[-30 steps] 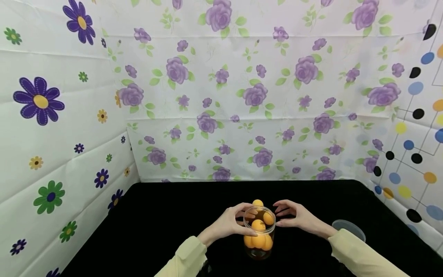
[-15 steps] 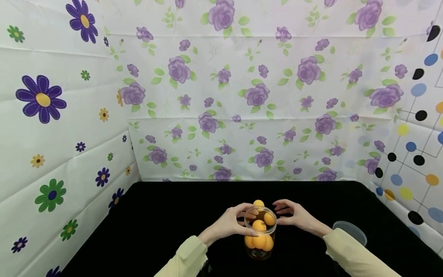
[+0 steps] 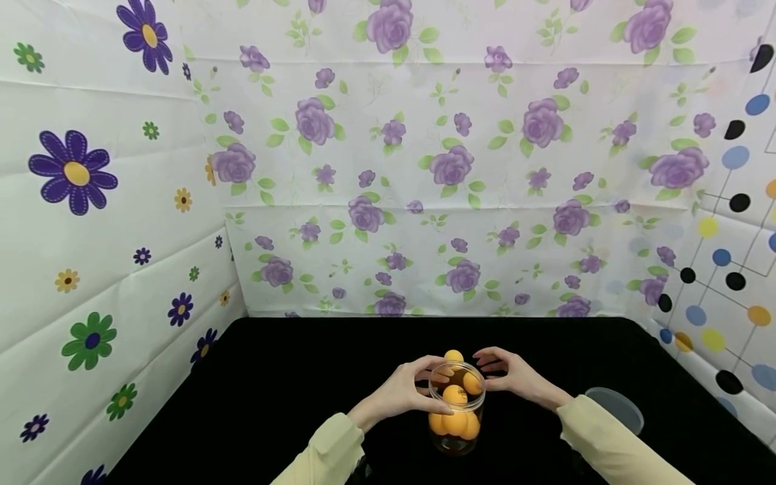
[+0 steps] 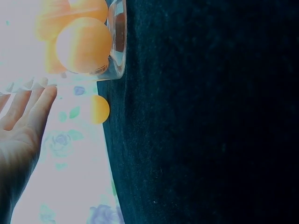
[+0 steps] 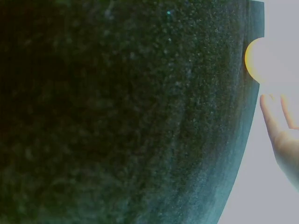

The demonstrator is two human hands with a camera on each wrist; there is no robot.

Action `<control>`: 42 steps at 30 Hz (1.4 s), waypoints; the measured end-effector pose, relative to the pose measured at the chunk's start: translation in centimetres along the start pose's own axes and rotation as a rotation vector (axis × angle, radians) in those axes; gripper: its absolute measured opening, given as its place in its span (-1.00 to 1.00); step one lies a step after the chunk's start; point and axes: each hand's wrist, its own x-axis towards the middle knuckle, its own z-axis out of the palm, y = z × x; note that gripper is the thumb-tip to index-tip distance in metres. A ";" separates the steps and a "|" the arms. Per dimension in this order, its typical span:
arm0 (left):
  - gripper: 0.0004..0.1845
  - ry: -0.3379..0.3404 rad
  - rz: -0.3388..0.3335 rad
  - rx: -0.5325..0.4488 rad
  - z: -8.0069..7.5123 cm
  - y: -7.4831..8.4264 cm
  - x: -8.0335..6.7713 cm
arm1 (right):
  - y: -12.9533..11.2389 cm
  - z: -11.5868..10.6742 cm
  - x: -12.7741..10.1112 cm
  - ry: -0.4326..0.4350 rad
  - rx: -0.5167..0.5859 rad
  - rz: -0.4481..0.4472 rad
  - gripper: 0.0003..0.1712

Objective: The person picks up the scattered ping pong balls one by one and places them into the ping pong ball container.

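Head view: left hand point(image 3: 405, 391) grips jar point(image 3: 456, 417); right hand point(image 3: 515, 377) open, lid point(image 3: 615, 407) aside.

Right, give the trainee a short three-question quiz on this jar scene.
1. True or false: the left hand grips the clear jar near its rim.
2. Where does the jar's lid lie? A on the jar; B on the black table to the jar's right; C in the right hand.
3. Fill in: one orange ball sits on the table just ______ the jar, outside it.

Key
1. True; thumb and fingers curl round it.
2. B; the right hand holds nothing, fingers relaxed beside the rim.
3. Behind; other orange balls are inside the jar.
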 end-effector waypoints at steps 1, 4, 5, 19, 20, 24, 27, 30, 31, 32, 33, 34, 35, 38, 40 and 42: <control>-0.33 0.002 -0.001 0.000 0.0 0.0 0.0 | 0.0 0.0 0.0 0.000 -0.008 0.000 -0.37; -0.33 0.006 -0.006 0.001 0.0 0.0 -0.1 | -0.1 0.2 0.2 0.003 -0.029 0.000 -0.38; -0.32 0.006 -0.008 0.002 0.0 0.0 -0.1 | -0.2 0.2 0.2 0.001 -0.029 0.003 -0.37; -0.30 0.009 -0.012 0.001 0.1 0.2 -0.1 | 0.4 0.8 0.4 -0.024 -0.034 0.002 -0.41; -0.30 0.010 -0.012 0.000 0.1 0.1 -0.1 | 0.4 0.9 0.5 -0.024 -0.033 0.004 -0.41; -0.32 0.012 -0.011 -0.001 0.0 0.0 -0.1 | 0.5 1.0 0.5 -0.034 -0.027 -0.008 -0.43; -0.33 0.010 -0.011 0.000 0.1 0.0 -0.2 | 0.5 1.1 0.5 -0.041 -0.027 -0.012 -0.44; -0.32 0.010 -0.009 0.000 0.1 0.0 -0.2 | 0.4 1.1 0.5 -0.046 -0.024 -0.009 -0.43; -0.32 0.010 -0.011 0.003 0.1 0.0 -0.2 | 0.4 1.2 0.5 -0.046 -0.022 -0.008 -0.42; -0.31 0.012 -0.011 0.005 0.0 0.1 -0.2 | 0.5 1.2 0.5 -0.047 -0.022 -0.010 -0.41; -0.31 0.014 -0.012 0.007 0.0 0.1 -0.2 | 0.5 1.2 0.5 -0.046 -0.023 -0.012 -0.40; -0.30 0.015 -0.013 0.007 0.0 0.1 -0.2 | 0.5 1.2 0.6 -0.046 -0.026 -0.011 -0.39; -0.30 0.016 -0.014 0.009 0.0 0.1 -0.2 | 0.5 1.2 0.6 -0.045 -0.029 -0.011 -0.38; -0.29 0.014 -0.011 0.006 0.0 0.1 -0.2 | 0.7 1.3 0.6 -0.044 -0.049 -0.012 -0.38; -0.30 0.009 -0.007 0.006 0.0 0.1 -0.2 | 0.7 1.4 0.5 -0.044 -0.059 -0.007 -0.39; -0.31 0.004 -0.001 0.007 0.0 0.0 -0.1 | 0.8 1.4 0.5 -0.042 -0.068 0.005 -0.40</control>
